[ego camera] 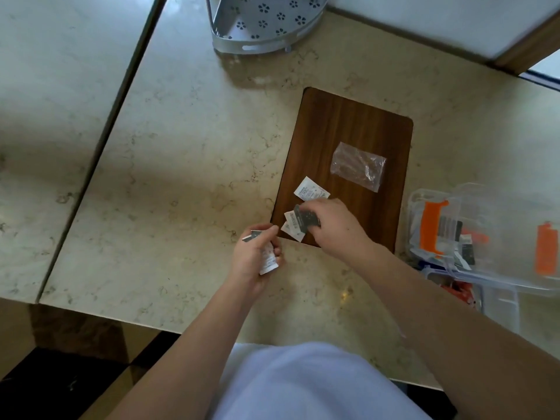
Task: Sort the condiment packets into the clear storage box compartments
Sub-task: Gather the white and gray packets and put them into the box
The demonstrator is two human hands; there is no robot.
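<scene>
My left hand (257,256) is closed around a small stack of packets (269,260), white ones with a grey one at the top, just off the near left corner of the wooden board (357,128). My right hand (336,225) pinches a dark grey packet (304,219) over the board's near edge. Under it lies a white packet (290,227), and another white packet (310,190) rests a little farther back. The clear storage box (497,259) sits at the right, with orange and dark packets inside.
An empty clear plastic bag (359,165) lies on the board's far half. A grey perforated corner rack (260,22) stands at the back of the marble counter (181,177). The counter edge drops off at the near left.
</scene>
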